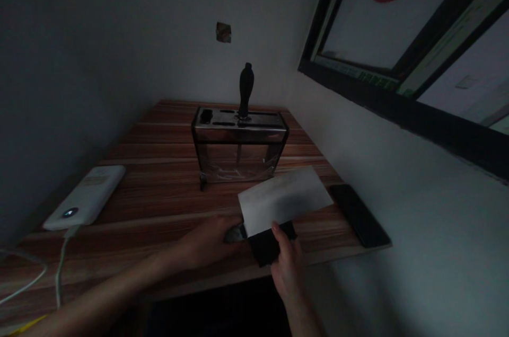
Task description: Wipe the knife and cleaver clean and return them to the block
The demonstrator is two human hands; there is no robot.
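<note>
My left hand (217,239) is closed around the dark handle of a cleaver (288,196). The cleaver's broad, pale blade points to the right, a little above the table top. In my right hand (288,263) is a black cloth-like piece (265,246), pinched against the near edge of the blade, with the thumb on top; my other fingers are partly hidden behind it. Beyond the blade stands a knife block (240,135) with clear sides and a slotted top. A black handle (246,88) sticks up from one slot.
On the left of the wood-grain table (159,141) lies a white power bank (87,196) with a white cable (61,268). A black phone (360,215) rests along the right edge, by the wall. Above it hangs a dark-framed panel (397,98).
</note>
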